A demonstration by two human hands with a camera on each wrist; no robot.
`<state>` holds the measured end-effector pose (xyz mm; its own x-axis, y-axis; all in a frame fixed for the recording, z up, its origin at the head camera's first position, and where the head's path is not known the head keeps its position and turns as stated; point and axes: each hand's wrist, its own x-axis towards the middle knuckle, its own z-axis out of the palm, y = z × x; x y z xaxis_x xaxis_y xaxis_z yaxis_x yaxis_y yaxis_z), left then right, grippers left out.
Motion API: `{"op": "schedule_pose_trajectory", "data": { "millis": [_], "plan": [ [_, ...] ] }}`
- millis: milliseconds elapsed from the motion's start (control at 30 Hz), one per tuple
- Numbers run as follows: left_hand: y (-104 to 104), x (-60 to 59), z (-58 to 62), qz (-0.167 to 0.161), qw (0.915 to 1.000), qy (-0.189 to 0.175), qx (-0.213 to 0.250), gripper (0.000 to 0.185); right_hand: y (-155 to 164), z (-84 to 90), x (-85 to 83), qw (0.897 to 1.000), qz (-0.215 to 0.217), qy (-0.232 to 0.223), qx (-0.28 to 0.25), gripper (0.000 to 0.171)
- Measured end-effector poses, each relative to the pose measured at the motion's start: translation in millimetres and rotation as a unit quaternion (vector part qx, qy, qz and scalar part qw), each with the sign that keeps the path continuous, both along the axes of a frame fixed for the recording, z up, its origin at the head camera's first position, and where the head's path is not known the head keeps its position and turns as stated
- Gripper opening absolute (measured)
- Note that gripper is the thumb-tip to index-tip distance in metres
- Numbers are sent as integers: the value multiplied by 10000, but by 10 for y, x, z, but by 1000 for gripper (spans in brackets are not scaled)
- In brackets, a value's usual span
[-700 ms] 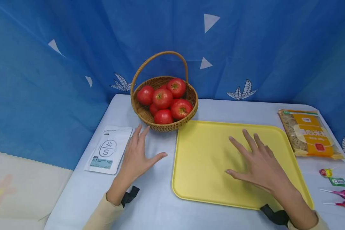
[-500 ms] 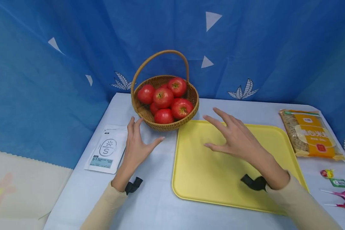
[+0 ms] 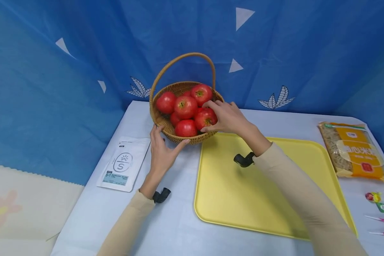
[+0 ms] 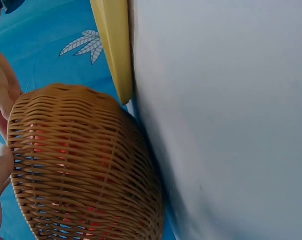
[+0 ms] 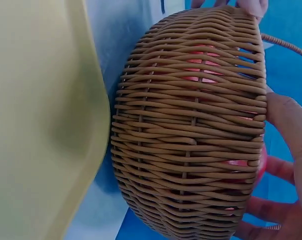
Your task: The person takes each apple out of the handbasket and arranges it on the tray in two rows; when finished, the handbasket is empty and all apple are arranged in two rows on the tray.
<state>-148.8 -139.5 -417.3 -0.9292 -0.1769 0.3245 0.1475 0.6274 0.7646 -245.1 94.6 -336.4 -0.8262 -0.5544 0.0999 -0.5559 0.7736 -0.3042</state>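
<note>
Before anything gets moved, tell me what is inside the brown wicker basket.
Round red apples lie heaped in the brown wicker basket, the right hand around one. The pile hides most of the bottom.

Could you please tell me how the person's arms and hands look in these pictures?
The left hand and right hand have no gloves. Both sleeves are long, plain and beige. Two small black bent pieces show, one near each hand.

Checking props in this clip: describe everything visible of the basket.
The basket is round, brown, apparently wicker, with an arched handle. It sits opening upward on the table by the far left corner of the tray, holding red apples. The left hand touches its near left side; the right hand is over its right side.
</note>
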Motion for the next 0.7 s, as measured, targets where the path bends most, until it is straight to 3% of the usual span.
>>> {"op": "schedule_pose_trajectory", "data": {
  "millis": [233, 400, 533, 700],
  "plan": [
    [47, -30, -67, 6, 9996, 174, 205, 96, -45, -38, -87, 9983, -292, -490, 97, 80],
    [56, -32, -83, -30, 9995, 218, 221, 94, -68, -89, -109, 9986, -443, -285, -4, 76],
    [53, -47, -96, 4, 9994, 269, 235, 93, -36, -84, -82, 9972, -353, 150, -635, 74],
    [58, -55, -104, 17, 9993, 273, 258, 93, 130, 62, 41, 9817, -236, 522, -1815, 73]
  ]
}}
